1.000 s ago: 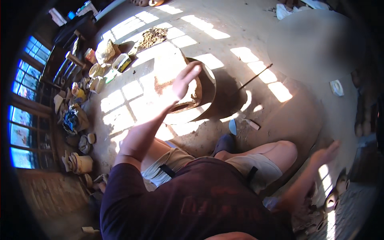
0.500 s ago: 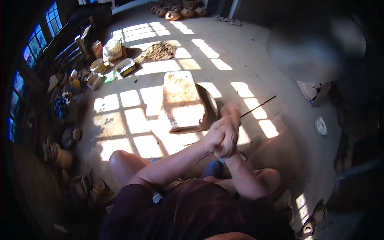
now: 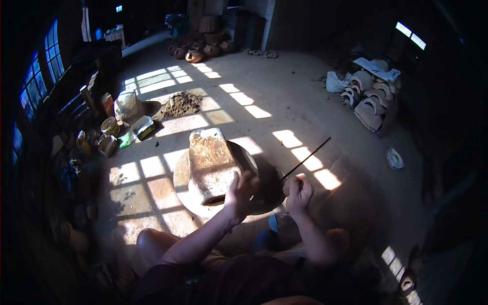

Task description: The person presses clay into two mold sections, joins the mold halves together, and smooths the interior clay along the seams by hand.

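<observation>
A pale, brown-stained slab-like block (image 3: 213, 165) lies on a round disc (image 3: 183, 195) on the floor before me. My left hand (image 3: 242, 192) is over the block's near right corner, its fingers smeared by motion; whether it touches the block I cannot tell. To the right of the disc, my right hand (image 3: 300, 195) is raised with its fingers curled closed. Something brownish may be inside them, but I cannot make it out. Just beyond that hand a thin dark stick (image 3: 306, 158) lies slanting across the floor.
A heap of crumbled earth (image 3: 182, 103), a pale sack (image 3: 126, 105), a bucket (image 3: 110, 126) and small containers stand at the far left. Round clay pots (image 3: 194, 55) cluster at the back. Broken curved pottery pieces (image 3: 370, 109) are piled at right, near a whitish ring (image 3: 394, 158).
My hands were clasped together and have come apart. The left has moved left to the block, while the right stays by the stick. The view has tilted up.
</observation>
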`<action>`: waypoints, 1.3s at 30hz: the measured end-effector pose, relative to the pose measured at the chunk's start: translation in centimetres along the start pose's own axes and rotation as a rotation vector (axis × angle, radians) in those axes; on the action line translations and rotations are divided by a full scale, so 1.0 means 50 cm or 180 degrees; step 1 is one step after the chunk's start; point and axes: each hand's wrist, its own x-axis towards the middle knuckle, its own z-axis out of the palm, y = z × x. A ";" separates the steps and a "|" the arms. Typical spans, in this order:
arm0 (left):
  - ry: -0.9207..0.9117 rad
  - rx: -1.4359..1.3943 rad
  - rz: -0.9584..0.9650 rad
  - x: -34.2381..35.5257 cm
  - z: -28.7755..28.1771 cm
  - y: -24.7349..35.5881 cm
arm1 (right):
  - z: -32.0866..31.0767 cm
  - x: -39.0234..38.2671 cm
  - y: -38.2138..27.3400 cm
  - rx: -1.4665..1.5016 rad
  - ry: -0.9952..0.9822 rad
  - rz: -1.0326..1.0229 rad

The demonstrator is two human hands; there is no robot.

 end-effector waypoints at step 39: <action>-0.0797 0.1485 -0.0819 -0.028 0.003 0.094 | -0.015 -0.038 -0.054 -0.1955 -0.1532 -0.1360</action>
